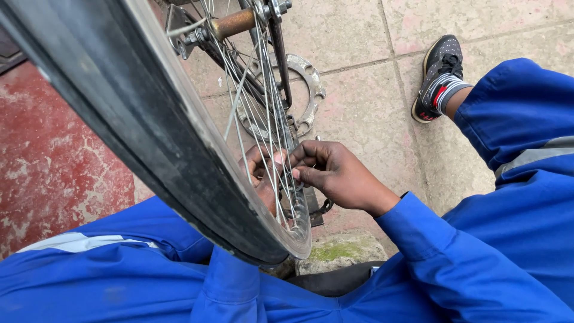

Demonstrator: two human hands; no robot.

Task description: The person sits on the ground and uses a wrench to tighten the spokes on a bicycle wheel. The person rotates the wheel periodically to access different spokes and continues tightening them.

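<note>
Partly hidden behind the tyre (137,113), both hands pinch spokes (266,119); left hand (260,173) barely visible.

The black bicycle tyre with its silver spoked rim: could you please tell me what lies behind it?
Behind the black bicycle tyre and thin silver spokes, the left hand shows only partly. The right hand pinches at the spokes. What the fingertips hold is hidden.

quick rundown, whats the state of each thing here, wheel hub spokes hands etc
bicycle wheel: upright, tyre on its rim
spokes: in place, thin and metallic
hub axle: rusty
chainring: bare metal, behind the spokes
right hand: fingers pinched at the spokes near the rim
left hand: behind the spokes, partly hidden, fingers curled
shoe: on the foot, on the paving
</note>
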